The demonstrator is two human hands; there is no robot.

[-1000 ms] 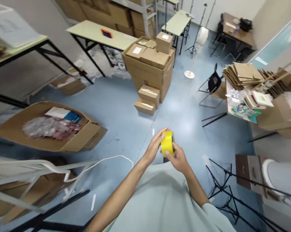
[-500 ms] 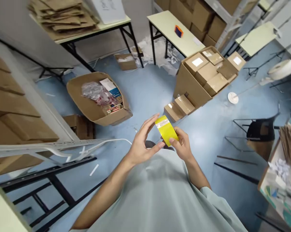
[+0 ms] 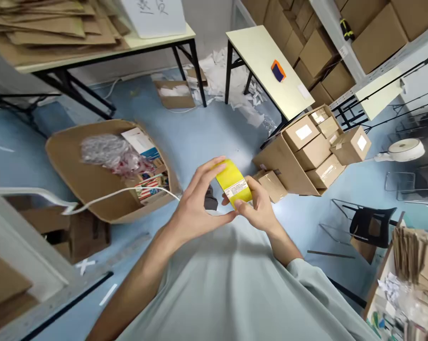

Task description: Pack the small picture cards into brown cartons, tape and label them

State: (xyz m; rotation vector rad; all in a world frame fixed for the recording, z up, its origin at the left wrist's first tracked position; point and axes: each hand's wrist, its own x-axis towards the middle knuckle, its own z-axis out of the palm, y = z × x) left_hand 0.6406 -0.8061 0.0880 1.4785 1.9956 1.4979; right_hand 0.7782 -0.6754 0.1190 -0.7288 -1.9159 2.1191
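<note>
A yellow roll of tape [image 3: 233,182] with a small white label sits between both hands in front of my chest. My left hand [image 3: 196,208] curls round its left side, fingers over the top and thumb underneath. My right hand [image 3: 258,208] grips it from the right, thumb pressed on the label edge. Both hands are closed on the roll.
On the blue floor stand an open carton [image 3: 93,189] with plastic bags and booklets, and a big carton [image 3: 288,166] stacked with small sealed boxes. Tables [image 3: 267,61], shelves of cartons, a black chair [image 3: 370,222] and a white cable [image 3: 129,192] surround me.
The view has swung left, shifting the room to the right. The roll has turned in my hands, its label now near my right thumb; both hands keep hold of it.
</note>
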